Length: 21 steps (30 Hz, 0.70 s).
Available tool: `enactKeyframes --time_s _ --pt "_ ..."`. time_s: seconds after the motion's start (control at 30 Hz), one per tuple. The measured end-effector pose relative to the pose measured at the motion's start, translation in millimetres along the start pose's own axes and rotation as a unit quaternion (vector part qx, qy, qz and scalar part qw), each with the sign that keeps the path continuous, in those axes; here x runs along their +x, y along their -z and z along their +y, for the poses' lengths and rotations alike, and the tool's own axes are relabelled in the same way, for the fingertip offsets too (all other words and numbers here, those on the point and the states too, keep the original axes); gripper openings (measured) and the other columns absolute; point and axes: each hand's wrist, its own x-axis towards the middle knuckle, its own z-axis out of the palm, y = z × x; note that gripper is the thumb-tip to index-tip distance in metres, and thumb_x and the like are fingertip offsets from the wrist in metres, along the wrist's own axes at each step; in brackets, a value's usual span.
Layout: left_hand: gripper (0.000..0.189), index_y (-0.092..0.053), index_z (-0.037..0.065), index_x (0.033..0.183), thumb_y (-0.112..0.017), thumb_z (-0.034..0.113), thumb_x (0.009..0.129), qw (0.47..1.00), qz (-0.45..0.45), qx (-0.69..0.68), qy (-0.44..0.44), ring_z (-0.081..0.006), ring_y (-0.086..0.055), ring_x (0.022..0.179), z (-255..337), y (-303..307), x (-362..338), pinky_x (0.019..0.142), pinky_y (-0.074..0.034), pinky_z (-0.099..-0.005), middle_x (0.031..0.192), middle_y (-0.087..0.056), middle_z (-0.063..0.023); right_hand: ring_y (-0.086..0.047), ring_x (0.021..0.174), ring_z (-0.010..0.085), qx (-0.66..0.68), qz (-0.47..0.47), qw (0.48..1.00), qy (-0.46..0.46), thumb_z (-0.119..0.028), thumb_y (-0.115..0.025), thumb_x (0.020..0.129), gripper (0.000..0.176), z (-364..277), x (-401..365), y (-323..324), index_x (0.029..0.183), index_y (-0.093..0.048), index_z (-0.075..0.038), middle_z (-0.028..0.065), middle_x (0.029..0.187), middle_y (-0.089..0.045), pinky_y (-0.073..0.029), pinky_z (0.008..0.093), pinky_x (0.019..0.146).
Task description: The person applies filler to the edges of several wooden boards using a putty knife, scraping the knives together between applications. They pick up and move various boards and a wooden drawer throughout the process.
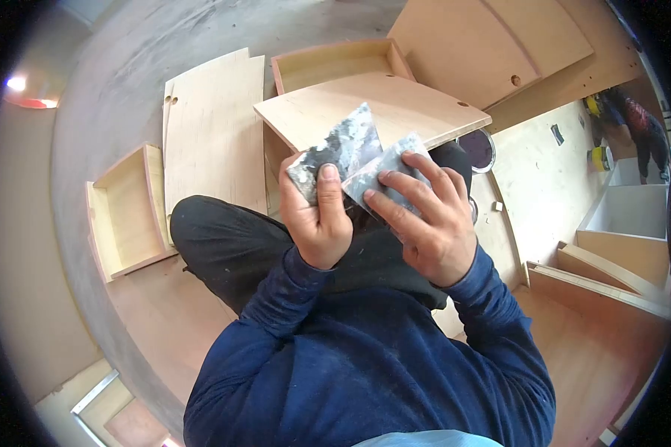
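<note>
My left hand (pixel 319 223) is closed on a flat filler scraper (pixel 343 149), thumb on top, its face smeared with dark and whitish paste. My right hand (pixel 434 216) grips a second flat, greyish filler scraper (pixel 406 155), with the fingers laid across its face. The two scrapers meet or overlap at their near edges, above my lap. Just beyond them lies a pale wooden panel (pixel 380 104) with small holes near its corners. Part of my right hand's thumb is hidden behind the scraper.
A wooden drawer (pixel 101 223) and stacked panels (pixel 215 127) are to the left. Another drawer (pixel 276 71) sits behind the near panel. Large boards (pixel 470 45) lean at the back right. An open can (pixel 479 151) stands by my right knee. A person (pixel 645 127) is at far right.
</note>
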Motion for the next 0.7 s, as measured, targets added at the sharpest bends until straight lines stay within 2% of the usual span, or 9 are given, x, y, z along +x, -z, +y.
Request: enactKeyframes --time_s 0.07,0.13,0.23,0.4,0.47,0.6,0.63,0.67,0.7 --pt "0.021 -0.05 -0.003 0.117 -0.05 0.009 0.101 0.999 0.025 -0.029 0.032 -0.0136 -0.06 0.091 7 -1 7 0.077 -0.05 -0.0275 0.106 -0.062 -0.0105 -0.057 0.117 0.0392 0.081 0.009 0.996 0.032 0.007 -0.066 0.06 0.054 3 8 6 0.111 -0.07 -0.011 0.012 0.117 -0.062 -0.047 0.0483 0.094" --pt "0.023 -0.05 0.0 0.122 -0.046 0.01 0.102 0.938 -0.029 -0.238 0.253 -0.0194 -0.065 0.096 20 1 22 0.083 -0.055 -0.0338 0.11 -0.064 -0.0113 -0.056 0.118 0.0416 0.164 0.025 0.986 0.026 0.01 -0.066 0.063 0.054 12 3 -1 0.112 -0.069 -0.01 0.0151 0.119 -0.06 -0.047 0.0484 0.098" --pt "0.023 -0.051 0.002 0.123 -0.045 0.007 0.101 0.92 -0.003 -0.281 0.274 -0.021 -0.065 0.1 13 -1 21 0.086 -0.056 -0.0352 0.112 -0.064 -0.011 -0.056 0.118 0.0423 0.209 0.145 0.967 0.004 0.017 -0.058 0.066 0.053 27 -16 -37 0.111 -0.069 -0.008 0.0174 0.12 -0.059 -0.047 0.046 0.098" --pt "0.02 -0.053 0.0 0.12 -0.048 0.007 0.101 0.936 -0.017 -0.287 0.206 -0.0168 -0.063 0.099 2 7 17 0.088 -0.053 -0.0311 0.11 -0.064 -0.0095 -0.058 0.114 0.04 0.058 0.059 0.996 -0.035 0.017 -0.058 0.062 0.051 38 -18 -14 0.105 -0.071 -0.006 0.0184 0.116 -0.061 -0.047 0.0469 0.098" --pt "0.018 -0.054 -0.001 0.116 -0.05 0.009 0.101 0.992 0.017 -0.09 0.083 -0.0119 -0.059 0.092 2 3 12 0.083 -0.049 -0.0268 0.104 -0.063 -0.0079 -0.058 0.114 0.0383 0.007 0.177 0.983 -0.051 0.016 -0.057 0.059 0.053 22 -17 1 0.105 -0.071 -0.006 0.0174 0.114 -0.061 -0.045 0.0492 0.1" --pt "0.019 -0.054 -0.003 0.114 -0.05 0.01 0.101 0.999 0.0 0.03 -0.024 -0.0101 -0.054 0.088 8 -3 1 0.08 -0.047 -0.0252 0.1 -0.062 -0.0068 -0.059 0.113 0.0382 -0.075 0.045 0.996 0.01 0.013 -0.062 0.058 0.052 11 -15 9 0.104 -0.072 -0.007 0.0169 0.115 -0.061 -0.047 0.0493 0.097" --pt "0.021 -0.053 -0.002 0.118 -0.049 0.007 0.1 0.997 -0.016 0.039 0.063 -0.0132 -0.058 0.093 14 1 3 0.085 -0.049 -0.0281 0.105 -0.062 -0.0078 -0.059 0.112 0.0384 -0.1 0.01 0.995 0.018 0.013 -0.062 0.058 0.052 10 -14 9 0.104 -0.072 -0.007 0.0169 0.115 -0.061 -0.048 0.0491 0.097" --pt "0.021 -0.053 -0.002 0.118 -0.049 0.007 0.1 0.997 -0.011 0.039 0.062 -0.0132 -0.058 0.093 18 -2 7 0.085 -0.049 -0.0281 0.105 -0.062 -0.0078 -0.058 0.114 0.0389 -0.043 0.038 0.998 0.011 0.012 -0.063 0.059 0.05 9 -14 9 0.104 -0.072 -0.007 0.0169 0.115 -0.061 -0.047 0.0493 0.097" --pt "0.022 -0.052 -0.001 0.121 -0.048 0.006 0.1 0.98 -0.011 -0.118 0.161 -0.0156 -0.06 0.097 20 -3 11 0.087 -0.05 -0.0304 0.108 -0.062 -0.0084 -0.058 0.116 0.0394 0.017 0.067 0.998 -0.002 0.012 -0.063 0.061 0.048 5 -15 7 0.105 -0.072 -0.007 0.017 0.116 -0.061 -0.047 0.0495 0.097"
